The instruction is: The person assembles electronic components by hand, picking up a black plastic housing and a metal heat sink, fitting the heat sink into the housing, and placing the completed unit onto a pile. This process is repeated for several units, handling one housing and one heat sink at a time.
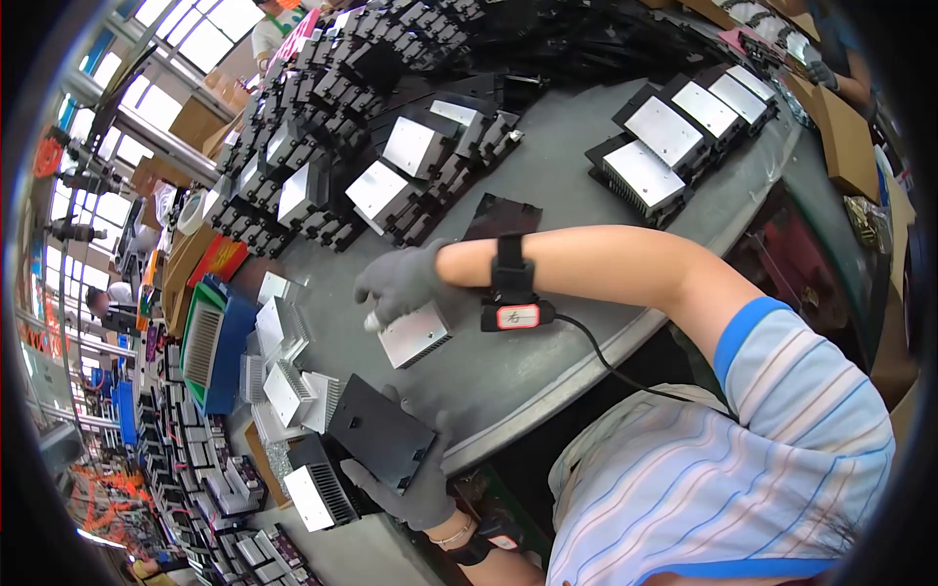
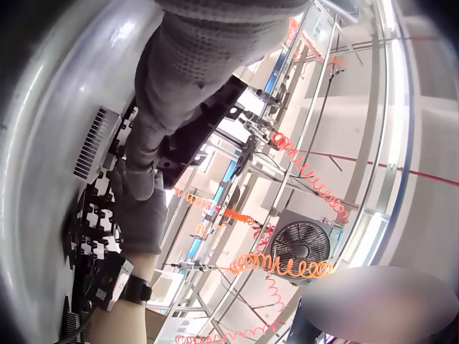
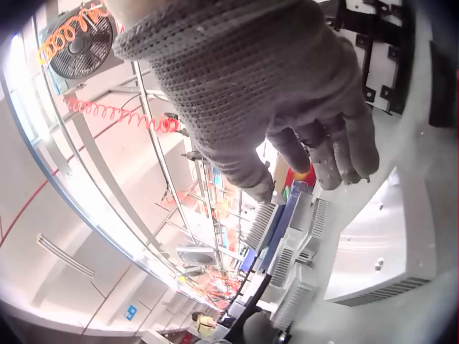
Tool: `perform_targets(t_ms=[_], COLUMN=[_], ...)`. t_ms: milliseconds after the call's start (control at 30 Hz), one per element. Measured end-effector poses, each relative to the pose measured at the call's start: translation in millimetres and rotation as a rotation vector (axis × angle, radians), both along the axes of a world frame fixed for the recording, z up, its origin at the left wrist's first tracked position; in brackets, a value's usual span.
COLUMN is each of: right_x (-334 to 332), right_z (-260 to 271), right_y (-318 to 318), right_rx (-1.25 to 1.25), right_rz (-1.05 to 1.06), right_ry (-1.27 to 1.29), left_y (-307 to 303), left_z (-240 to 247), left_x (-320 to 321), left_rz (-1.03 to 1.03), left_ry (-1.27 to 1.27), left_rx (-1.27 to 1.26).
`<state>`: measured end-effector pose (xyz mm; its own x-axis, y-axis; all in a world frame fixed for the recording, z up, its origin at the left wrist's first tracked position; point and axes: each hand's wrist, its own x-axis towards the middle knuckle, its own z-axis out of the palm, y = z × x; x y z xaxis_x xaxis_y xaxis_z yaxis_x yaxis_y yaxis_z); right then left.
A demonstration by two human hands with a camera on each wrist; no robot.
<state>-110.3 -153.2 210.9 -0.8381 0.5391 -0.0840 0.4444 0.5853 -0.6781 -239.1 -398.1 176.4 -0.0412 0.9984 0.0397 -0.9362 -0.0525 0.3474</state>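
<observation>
My gloved left hand (image 1: 420, 488) grips a flat black plate (image 1: 381, 430), thumb at its near side and the other fingers largely hidden behind it. In the left wrist view the same plate (image 2: 204, 132) shows dark beside the glove. Over the bench, my gloved right hand (image 1: 403, 281) reaches across with its fingers loosely bent. Just below its fingertips lies a silver finned heat sink (image 1: 415, 335), flat face up. From the right wrist, this heat sink (image 3: 384, 247) sits apart from the fingers (image 3: 362, 143), and nothing shows between fingers and thumb.
A black plate (image 1: 503, 217) lies beyond my right forearm. Silver heat sinks (image 1: 288, 391) cluster at left by a blue bin (image 1: 227, 342). Another heat sink (image 1: 318, 496) stands beside my left hand. Assembled black-and-silver units (image 1: 645, 176) line the far right, and more (image 1: 386, 190) pile up at the back.
</observation>
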Motion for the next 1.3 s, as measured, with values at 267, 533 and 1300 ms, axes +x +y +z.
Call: perform_targets(t_ms=[267,533,1300], right_x=[-7,-2,12], right_z=[3,34,45], right_y=[-20,-46,-79], right_rx=[0.003,0.076,-0.111], right_rz=[-0.051,-0.129,-0.127], right_ry=[-0.199,-0.251,-0.095], left_y=[0,36,56], left_z=[-5,6,23], left_x=[4,34,69], left_rz=[0.042,0.064,0.272], left_ry=[-0.067,0.059,0.323], left_rx=[-0.132,-0.264,-0.525])
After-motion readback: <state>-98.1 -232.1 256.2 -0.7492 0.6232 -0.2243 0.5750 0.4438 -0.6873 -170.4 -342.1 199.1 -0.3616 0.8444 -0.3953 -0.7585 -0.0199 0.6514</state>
